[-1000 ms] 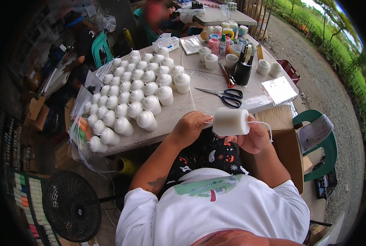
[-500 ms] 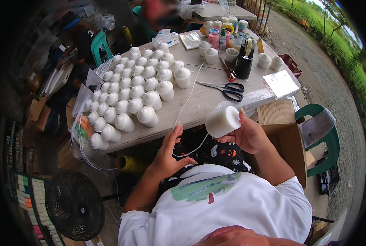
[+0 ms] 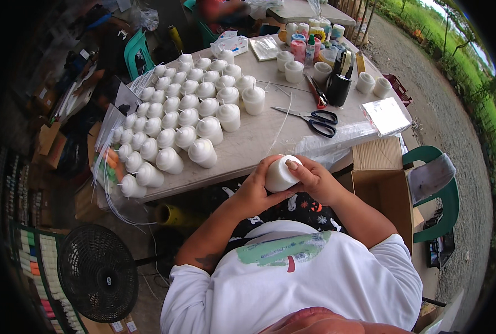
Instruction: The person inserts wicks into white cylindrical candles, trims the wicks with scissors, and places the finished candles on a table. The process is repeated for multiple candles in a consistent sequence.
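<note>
Small white rounded plastic container point(image 3: 280, 174): smooth, opaque, tilted on its side, cupped between left hand point(image 3: 254, 192) and right hand point(image 3: 313, 179), held above the lap just off the worktop point(image 3: 270, 139) edge

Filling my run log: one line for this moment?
left hand: grips spool | right hand: grips spool | near: table, scissors

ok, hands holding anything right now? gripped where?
Yes: one white spool-like piece, held above the lap at the table edge. The left hand cups its lower side; the right hand wraps its right side, thumb across the top.
</note>
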`<action>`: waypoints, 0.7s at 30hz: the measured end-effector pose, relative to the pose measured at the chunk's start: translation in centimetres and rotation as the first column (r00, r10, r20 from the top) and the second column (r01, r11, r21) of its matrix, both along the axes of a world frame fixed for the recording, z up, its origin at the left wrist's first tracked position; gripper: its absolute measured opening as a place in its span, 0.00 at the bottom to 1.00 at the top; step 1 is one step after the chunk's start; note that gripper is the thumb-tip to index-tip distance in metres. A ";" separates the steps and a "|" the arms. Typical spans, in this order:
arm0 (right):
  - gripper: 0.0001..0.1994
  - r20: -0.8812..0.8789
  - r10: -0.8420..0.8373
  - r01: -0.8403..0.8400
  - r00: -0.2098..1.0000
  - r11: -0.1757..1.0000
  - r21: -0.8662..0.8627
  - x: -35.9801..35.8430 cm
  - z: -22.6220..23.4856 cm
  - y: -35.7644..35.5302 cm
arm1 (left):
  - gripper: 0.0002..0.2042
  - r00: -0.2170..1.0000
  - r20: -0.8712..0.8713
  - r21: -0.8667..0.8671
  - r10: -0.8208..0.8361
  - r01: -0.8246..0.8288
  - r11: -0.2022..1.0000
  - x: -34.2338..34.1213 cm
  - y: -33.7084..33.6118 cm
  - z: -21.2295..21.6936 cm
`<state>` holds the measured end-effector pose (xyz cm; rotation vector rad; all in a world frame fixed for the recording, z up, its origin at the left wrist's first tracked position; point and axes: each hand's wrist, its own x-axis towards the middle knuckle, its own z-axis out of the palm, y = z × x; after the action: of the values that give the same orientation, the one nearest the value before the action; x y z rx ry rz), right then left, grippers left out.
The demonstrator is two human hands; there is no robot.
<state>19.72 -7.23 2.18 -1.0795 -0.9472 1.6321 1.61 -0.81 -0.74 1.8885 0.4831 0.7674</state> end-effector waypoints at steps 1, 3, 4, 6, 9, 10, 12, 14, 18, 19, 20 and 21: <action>0.30 0.035 -0.010 0.009 0.999 1.000 0.016 -0.2 0.1 0.0 | 0.35 1.000 0.008 0.024 0.015 -0.015 1.000 0.1 -0.1 -0.2; 0.31 0.093 -0.018 0.018 0.996 1.000 0.000 -0.2 -0.2 0.3 | 0.35 1.000 -0.008 -0.015 0.030 -0.030 0.999 0.3 0.2 -0.5; 0.31 0.121 -0.020 0.021 0.992 1.000 -0.008 -0.1 -0.3 0.4 | 0.35 0.999 -0.016 -0.034 0.039 -0.039 0.999 0.3 0.2 -0.6; 0.31 0.306 0.126 -0.132 0.944 0.991 -0.003 1.9 0.8 1.2 | 0.35 0.995 -0.015 0.001 0.100 -0.100 0.995 0.2 0.2 -0.6; 0.22 0.695 -0.353 0.049 0.626 0.908 0.417 4.9 1.1 4.1 | 0.32 0.985 0.060 -0.197 0.160 -0.145 0.970 -0.5 1.0 -2.7; 0.17 0.722 -0.524 0.104 0.451 0.835 0.541 6.4 0.9 5.8 | 0.30 0.982 0.126 -0.300 0.139 -0.096 0.949 -0.7 1.2 -2.3; 0.12 0.814 -0.558 -0.099 0.162 0.811 0.576 10.0 -1.0 8.4 | 0.28 0.973 0.203 -0.370 0.111 -0.029 0.929 -0.6 1.4 -1.5; 0.12 0.886 -0.454 -0.130 0.091 0.877 0.463 11.8 -3.1 8.8 | 0.27 0.973 0.210 -0.320 0.097 -0.025 0.947 -0.5 1.9 -1.6; 0.16 0.994 -0.112 -0.122 0.012 0.986 0.113 12.3 -1.0 8.1 | 0.27 0.960 0.257 -0.329 0.111 -0.021 0.944 -0.5 1.6 -2.1; 0.16 0.999 0.040 -0.086 0.011 0.996 -0.039 12.0 0.0 8.0 | 0.27 0.960 0.250 -0.303 0.127 -0.047 0.952 -0.7 1.5 -2.1; 0.15 0.994 -0.037 -0.131 -0.104 0.991 0.023 13.3 -1.0 7.2 | 0.27 0.962 0.247 -0.274 0.120 -0.049 0.960 -0.6 1.4 -1.9; 0.15 0.992 -0.012 -0.101 -0.127 0.995 -0.001 13.6 -0.9 6.5 | 0.27 0.962 0.245 -0.273 0.123 -0.053 0.960 -0.5 1.4 -1.9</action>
<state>33.28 -0.78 1.25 -2.3632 -2.0046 0.3423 1.10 0.59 -2.62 1.5011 0.4812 0.9464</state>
